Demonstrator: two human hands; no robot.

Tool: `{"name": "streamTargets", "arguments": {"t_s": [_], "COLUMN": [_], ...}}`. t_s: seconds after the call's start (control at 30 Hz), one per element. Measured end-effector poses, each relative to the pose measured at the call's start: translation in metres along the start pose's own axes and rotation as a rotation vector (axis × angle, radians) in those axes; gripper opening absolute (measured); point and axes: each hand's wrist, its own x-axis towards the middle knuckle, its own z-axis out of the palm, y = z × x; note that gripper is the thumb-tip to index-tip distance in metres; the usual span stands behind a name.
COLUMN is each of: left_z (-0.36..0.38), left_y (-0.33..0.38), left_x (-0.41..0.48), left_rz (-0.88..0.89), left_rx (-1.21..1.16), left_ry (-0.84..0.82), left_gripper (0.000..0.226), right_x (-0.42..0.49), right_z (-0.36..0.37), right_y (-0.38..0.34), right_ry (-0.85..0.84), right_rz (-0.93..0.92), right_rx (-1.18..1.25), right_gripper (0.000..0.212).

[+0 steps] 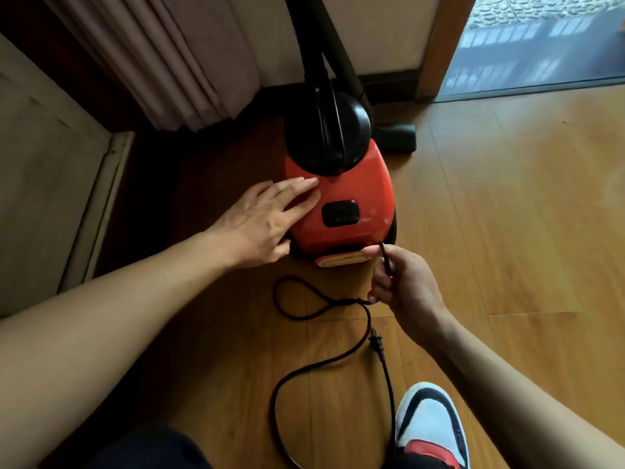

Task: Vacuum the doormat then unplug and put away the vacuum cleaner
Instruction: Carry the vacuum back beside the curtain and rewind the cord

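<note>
A red canister vacuum cleaner [351, 198] with a black top and hose stands on the wooden floor near the wall. My left hand [267, 220] lies flat on its left side, fingers straight. My right hand [402, 282] grips the black power cord [358, 353] right at the vacuum's rear, where the cord enters the body. The rest of the cord lies in loose loops on the floor in front of me, and its plug [378, 345] lies free on the boards. The black floor nozzle [399, 137] rests behind the vacuum on the right.
A pleated curtain [162, 62] hangs at the back left beside a pale wall panel [44, 184]. An open doorway [541, 45] is at the back right. My shoe [429, 424] stands on the floor near the cord loop.
</note>
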Motion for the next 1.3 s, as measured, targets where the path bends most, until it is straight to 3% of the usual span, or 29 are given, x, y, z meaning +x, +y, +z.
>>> {"name": "streamTargets", "arguments": {"t_s": [0.2,0.4,0.53,0.7,0.8,0.97,1.17,1.3], "left_z": [-0.002,0.0,0.006,0.015,0.018,0.031,0.042,0.052], "left_y": [-0.008,-0.01,-0.006,-0.002,0.002,0.012,0.014,0.016], "left_x": [0.006,0.008,0.007,0.007,0.008,0.01,0.014,0.017], "left_rz": [-0.032,-0.054,-0.079,-0.119,-0.148,-0.169,-0.157,-0.156], "left_rx": [-0.044,-0.145,-0.207,-0.263,-0.235,-0.185,-0.148,-0.17], "left_ry": [-0.037,0.001,0.05,0.081,0.104,0.134,0.191,0.268], "left_gripper": [0.086,0.08,0.087,0.093,0.098,0.113,0.117,0.119], "right_x": [0.001,0.009,0.018,0.03,0.032,0.045,0.06,0.056], "right_z": [0.021,0.058,0.074,0.079,0.085,0.087,0.046,-0.002], "right_y": [0.004,0.026,0.041,0.053,0.06,0.086,0.089,0.072], "right_ry": [-0.033,-0.046,-0.124,-0.067,-0.044,0.089,0.156,0.137], "right_rz": [-0.182,-0.231,-0.282,-0.146,-0.1,0.171,0.341,0.407], "right_rx": [-0.321,-0.389,-0.606,-0.475,-0.465,-0.326,-0.189,-0.154], "right_gripper": [0.04,0.034,0.052,0.033,0.042,0.048,0.027,0.026]}}
